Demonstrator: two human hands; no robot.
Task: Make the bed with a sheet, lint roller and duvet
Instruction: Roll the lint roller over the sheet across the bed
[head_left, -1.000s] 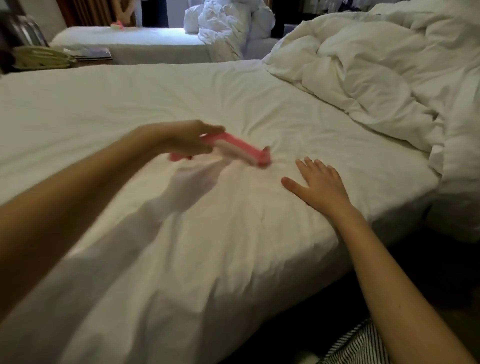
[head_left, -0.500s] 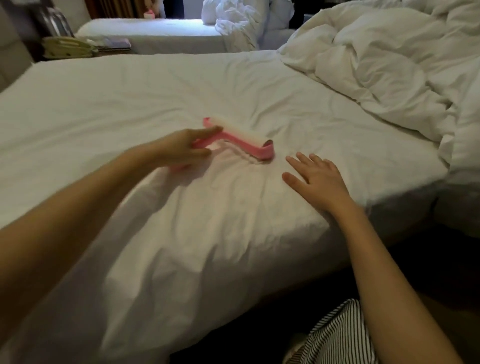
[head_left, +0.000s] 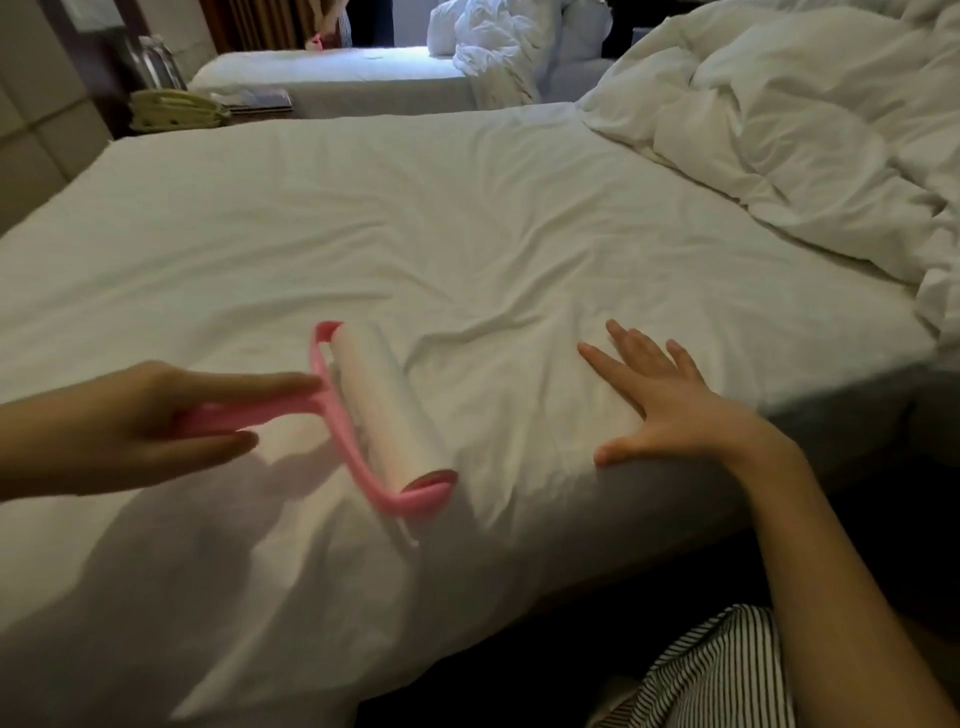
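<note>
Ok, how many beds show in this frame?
2: the near bed filling the foreground, and a second bed behind it at the top. Others may lie out of frame.

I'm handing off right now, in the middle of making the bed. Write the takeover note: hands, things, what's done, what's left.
Left hand: grips the pink handle of the lint roller, with the roll at the sheet near its front edge; whether it touches is unclear.
Right hand: open, flat on the sheet with fingers spread, to the right of the roller.
Duvet: bunched in a heap at the sheet's far right end.
Done: the sheet is spread out, with some creases showing.
Left: finish rolling the sheet, then spread the duvet.
</note>
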